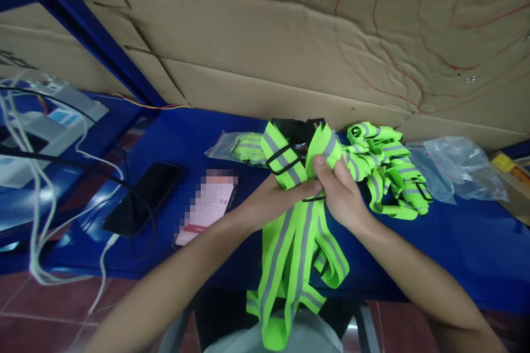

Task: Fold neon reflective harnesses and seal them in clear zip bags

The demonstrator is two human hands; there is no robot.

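Observation:
Both hands grip a neon-green reflective strap harness (301, 231) with grey stripes, held up above the blue table. My left hand (285, 193) is closed on the strap just below a black slide adjuster (284, 159). Opposite it, my right hand (342, 190) pinches the other strap with the thumb on top. A black buckle (293, 129) shows at the top between the two straps. Long loops hang down over the table's front edge towards the lap. Parts of my left fingers are hidden behind the webbing.
More green straps (389, 171) lie heaped on the right, beside clear plastic bags (464, 168). A bagged strap (246, 148) lies behind my left hand. Left of it are a lit phone (211, 207), a black phone (143, 198) and white cables (37, 231). Cardboard (248, 38) walls the back.

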